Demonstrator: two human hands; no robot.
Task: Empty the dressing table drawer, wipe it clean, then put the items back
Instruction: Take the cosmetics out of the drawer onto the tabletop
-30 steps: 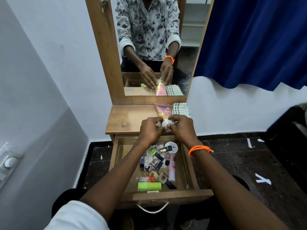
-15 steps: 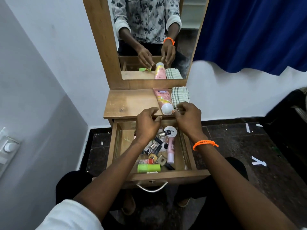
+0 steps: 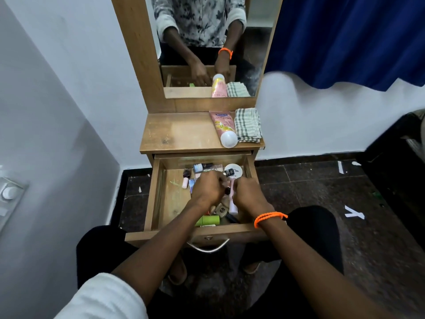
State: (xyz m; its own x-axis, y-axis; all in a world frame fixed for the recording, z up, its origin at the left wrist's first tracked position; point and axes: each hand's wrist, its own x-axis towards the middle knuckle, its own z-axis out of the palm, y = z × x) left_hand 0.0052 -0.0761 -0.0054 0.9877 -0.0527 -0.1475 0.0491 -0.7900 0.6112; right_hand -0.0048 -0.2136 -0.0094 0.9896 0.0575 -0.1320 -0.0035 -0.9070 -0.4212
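Observation:
The open wooden drawer (image 3: 156, 199) holds several small cosmetics: a green tube (image 3: 208, 220), a white round jar (image 3: 236, 170), nail polish bottles (image 3: 186, 173) and a pink bottle (image 3: 232, 204). Both my hands are down inside it. My left hand (image 3: 207, 189) curls over the pile, its fingertips on a small dark bottle (image 3: 227, 191). My right hand (image 3: 249, 195), with an orange wristband, curls around the pink bottle's middle. On the table top (image 3: 181, 132) lie a pink lotion tube (image 3: 222, 125) and a folded checked cloth (image 3: 248, 125).
A mirror (image 3: 207, 42) stands behind the table top. A white wall is on the left and a blue curtain (image 3: 345, 35) on the right. The dark tiled floor (image 3: 310, 180) surrounds the table. The drawer handle (image 3: 208, 247) is just above my knees.
Both hands have left the lotion tube lying on the table top and dropped down into the drawer. The camera has tilted down.

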